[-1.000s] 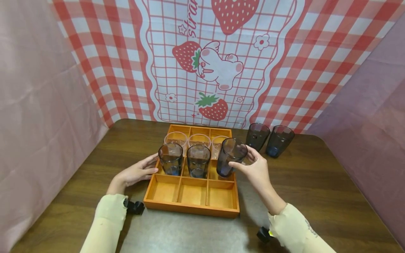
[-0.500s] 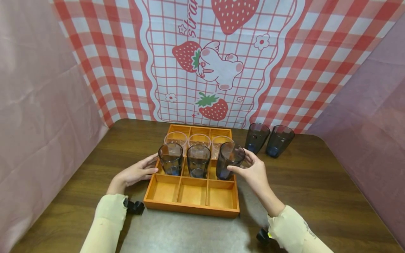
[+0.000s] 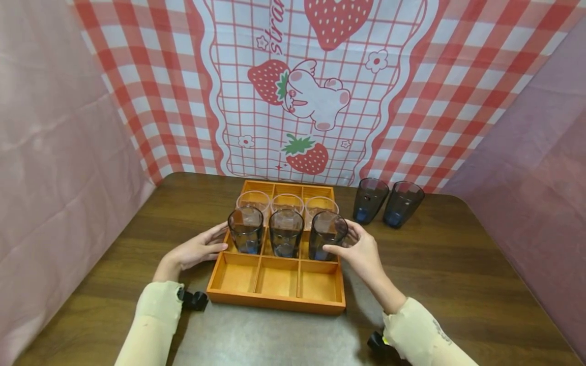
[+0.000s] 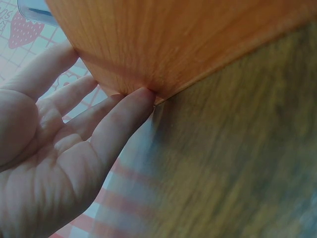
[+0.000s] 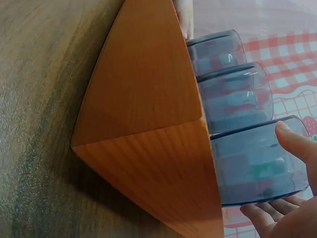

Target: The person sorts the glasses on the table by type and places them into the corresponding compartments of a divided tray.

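Observation:
A wooden compartment tray (image 3: 276,302) stands on the table. My right hand (image 3: 363,256) holds a dark tinted glass (image 3: 328,229), thumb on its near side and fingers round its right side. That glass sits upright in the right compartment of the middle row; in the right wrist view the tray wall hides its lower part. Alongside it in the same row are a second dark glass (image 3: 286,231) and a third dark glass (image 3: 245,229). My left hand (image 3: 194,251) touches the tray's left side, its fingertips (image 4: 143,96) against the wood with the fingers fairly straight.
Three clear glasses with pinkish rims, one of them a clear glass (image 3: 253,199), stand in the back row. Behind the tray to the right are two more dark tinted glasses (image 3: 403,203) on the table (image 3: 458,269). A checked strawberry cloth (image 3: 302,127) hangs behind.
The glass in my right hand has come down and slightly left, from tilted to upright in its compartment. The left hand keeps its place on the tray.

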The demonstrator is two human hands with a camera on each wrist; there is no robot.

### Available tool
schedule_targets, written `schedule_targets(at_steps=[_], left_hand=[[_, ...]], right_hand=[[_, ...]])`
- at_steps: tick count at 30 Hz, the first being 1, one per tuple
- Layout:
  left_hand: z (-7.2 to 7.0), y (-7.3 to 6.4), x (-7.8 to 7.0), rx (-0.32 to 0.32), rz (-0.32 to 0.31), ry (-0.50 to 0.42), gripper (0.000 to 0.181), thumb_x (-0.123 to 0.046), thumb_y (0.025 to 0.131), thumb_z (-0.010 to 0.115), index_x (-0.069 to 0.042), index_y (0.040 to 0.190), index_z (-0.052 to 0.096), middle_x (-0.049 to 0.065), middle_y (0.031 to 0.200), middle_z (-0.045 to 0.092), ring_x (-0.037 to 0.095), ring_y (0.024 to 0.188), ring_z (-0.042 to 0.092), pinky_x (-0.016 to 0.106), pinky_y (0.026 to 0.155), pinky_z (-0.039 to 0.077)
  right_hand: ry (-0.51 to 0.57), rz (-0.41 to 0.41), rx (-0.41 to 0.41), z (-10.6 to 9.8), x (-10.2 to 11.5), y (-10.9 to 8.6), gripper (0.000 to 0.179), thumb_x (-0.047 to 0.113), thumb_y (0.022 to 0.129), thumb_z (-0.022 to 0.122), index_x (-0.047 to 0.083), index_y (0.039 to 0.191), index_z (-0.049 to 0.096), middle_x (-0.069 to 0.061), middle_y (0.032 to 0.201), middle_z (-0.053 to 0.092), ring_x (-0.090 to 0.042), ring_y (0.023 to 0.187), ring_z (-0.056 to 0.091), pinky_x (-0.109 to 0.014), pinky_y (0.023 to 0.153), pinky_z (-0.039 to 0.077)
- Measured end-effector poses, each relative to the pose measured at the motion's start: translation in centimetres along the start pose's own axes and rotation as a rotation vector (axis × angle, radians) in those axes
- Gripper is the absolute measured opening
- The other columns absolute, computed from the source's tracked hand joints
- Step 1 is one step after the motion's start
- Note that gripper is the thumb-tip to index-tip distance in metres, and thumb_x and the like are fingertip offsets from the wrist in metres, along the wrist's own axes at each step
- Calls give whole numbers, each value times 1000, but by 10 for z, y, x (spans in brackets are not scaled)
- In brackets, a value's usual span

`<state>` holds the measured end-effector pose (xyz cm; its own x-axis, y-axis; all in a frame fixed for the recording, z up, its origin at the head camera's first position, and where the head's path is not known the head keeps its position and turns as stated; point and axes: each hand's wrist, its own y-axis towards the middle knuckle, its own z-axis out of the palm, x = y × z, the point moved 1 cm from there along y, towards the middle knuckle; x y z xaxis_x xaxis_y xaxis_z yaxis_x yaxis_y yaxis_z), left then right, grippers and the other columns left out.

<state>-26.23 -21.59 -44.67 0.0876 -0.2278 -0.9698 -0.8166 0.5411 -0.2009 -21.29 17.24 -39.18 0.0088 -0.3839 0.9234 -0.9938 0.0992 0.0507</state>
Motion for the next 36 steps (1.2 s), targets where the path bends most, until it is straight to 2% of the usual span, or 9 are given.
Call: schedule_targets(at_steps=[9,19,24,28,31,36], left_hand=[[0,-1,-1,-9,-11,-1,77,-20,100,54,-10,157,2,22,163,-2,44,148,10,57,113,32],[1,-2,-1,-1,-1,6,77,-20,101,52,-7,157,1,24,162,-3,45,147,10,58,114,31],[1,-2,-1,-2,1,8,77,-20,101,52,-8,157,1,23,162,0,45,147,12,56,113,33],[1,-2,-1,7,11,8,77,-20,101,52,-8,157,1,24,162,0,45,147,12,57,113,32],[1,-2,-1,9,10,13,77,-20,101,51,-7,157,0,25,161,-1,45,147,12,57,113,32],[1,-2,-1,-3,-3,14,76,-20,101,52,-8,157,1,24,162,-1,44,147,12,57,113,32]], right_hand=[[-19,-6,2,3,0,-2,77,14,69,88,3,136,51,-18,135,59,-30,127,55,-40,102,50],[-103,-61,78,3,-1,-2,81,18,73,86,3,140,43,-19,140,52,-34,133,48,-44,105,47],[-54,-70,116,-4,-1,-4,81,18,78,82,3,145,38,-19,148,44,-35,138,41,-47,108,44],[31,-106,74,-14,0,-5,68,12,84,76,2,141,42,-19,147,46,-33,137,44,-49,109,42],[56,-138,30,-21,0,-5,61,9,86,73,1,140,44,-19,144,50,-29,134,48,-43,107,45],[69,-149,-38,-33,-1,-2,59,6,86,72,-1,138,45,-19,141,52,-16,126,52,-15,96,49]])
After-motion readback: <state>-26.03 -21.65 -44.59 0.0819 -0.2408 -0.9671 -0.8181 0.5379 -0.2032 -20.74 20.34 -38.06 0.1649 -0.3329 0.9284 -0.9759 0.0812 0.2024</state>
